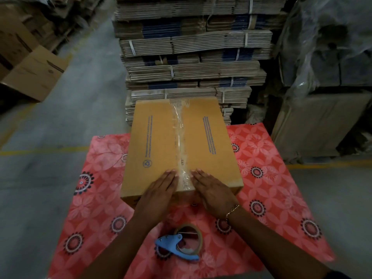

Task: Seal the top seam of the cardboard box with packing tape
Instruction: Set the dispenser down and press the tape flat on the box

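A closed brown cardboard box [157, 146] with blue print lies on a table under a red flowered cloth [271, 178]. A strip of clear packing tape [180, 137] runs along its top middle seam from the far edge to the near edge. My left hand [161, 188] rests flat on the box top just left of the tape at the near end. My right hand [211, 188] lies flat just right of the tape, a bracelet on its wrist. Both hands hold nothing. A tape roll in a blue dispenser [181, 244] lies on the cloth between my forearms.
Behind the table rises a tall stack of strapped flat cardboard bundles [191, 57]. Plastic-wrapped goods [326, 47] stand at the right. Open boxes [34, 73] sit on the grey floor at the left, where yellow lines are painted.
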The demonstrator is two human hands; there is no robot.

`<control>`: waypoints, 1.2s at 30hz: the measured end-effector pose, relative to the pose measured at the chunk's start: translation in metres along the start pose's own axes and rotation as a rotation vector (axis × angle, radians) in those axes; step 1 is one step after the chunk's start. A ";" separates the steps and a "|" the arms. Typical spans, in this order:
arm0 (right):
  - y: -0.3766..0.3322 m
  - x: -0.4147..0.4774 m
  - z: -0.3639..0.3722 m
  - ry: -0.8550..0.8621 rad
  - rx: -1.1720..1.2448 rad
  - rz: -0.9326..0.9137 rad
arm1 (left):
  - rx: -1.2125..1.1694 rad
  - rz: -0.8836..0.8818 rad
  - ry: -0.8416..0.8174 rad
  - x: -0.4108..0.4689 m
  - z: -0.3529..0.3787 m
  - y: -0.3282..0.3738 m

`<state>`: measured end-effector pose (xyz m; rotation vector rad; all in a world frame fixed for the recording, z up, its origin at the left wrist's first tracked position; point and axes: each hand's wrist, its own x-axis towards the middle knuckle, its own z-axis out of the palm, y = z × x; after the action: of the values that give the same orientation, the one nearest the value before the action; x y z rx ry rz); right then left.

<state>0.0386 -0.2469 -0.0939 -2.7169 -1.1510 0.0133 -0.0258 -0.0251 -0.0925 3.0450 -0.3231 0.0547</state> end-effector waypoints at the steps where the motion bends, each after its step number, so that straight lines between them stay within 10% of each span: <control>1: 0.005 -0.005 -0.005 0.001 0.046 0.047 | -0.019 -0.015 -0.003 -0.006 -0.001 -0.007; 7: 0.065 -0.037 -0.035 0.274 0.352 0.475 | -0.268 -0.452 0.103 -0.043 -0.003 -0.061; 13: 0.090 -0.018 -0.023 0.096 0.946 0.881 | -1.195 -0.870 0.171 -0.017 -0.012 -0.076; 36: -0.081 0.112 0.027 0.216 1.233 0.689 | -1.228 -1.089 0.305 -0.093 -0.062 -0.260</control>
<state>0.0570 -0.1078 -0.0982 -1.7462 0.0192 0.3719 -0.0634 0.2531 -0.0543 1.6152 0.9430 0.1627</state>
